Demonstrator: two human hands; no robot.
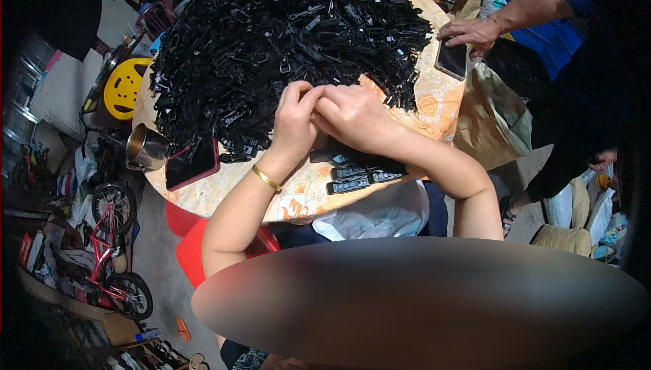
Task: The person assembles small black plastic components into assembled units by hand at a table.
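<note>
Head view shows my left hand (pixel 296 120) and my right hand (pixel 352 118) pressed together over the near part of the round table (pixel 434 102), fingertips meeting. Both sets of fingers are pinched inward on something small between them; it is hidden by my knuckles, so I cannot tell for sure what it is, though it is likely one of the black plastic clips. The big heap of black clips (pixel 285 37) covers most of the tabletop, its front edge just beyond my fingers. A few assembled pieces (pixel 359 177) lie in a short row under my right wrist, close to the near edge.

Risks as I judge them: the heap slopes toward me, and a nudge from my hands could slide loose clips into the finished row and mix them. The row sits near the edge, so my forearm could sweep pieces off. At the left edge a steel cup (pixel 146 147) stands just beside a dark tablet (pixel 192 164), so a spill is possible. At the far right edge another person's hand (pixel 471 33) rests on a phone (pixel 451 59).
</note>
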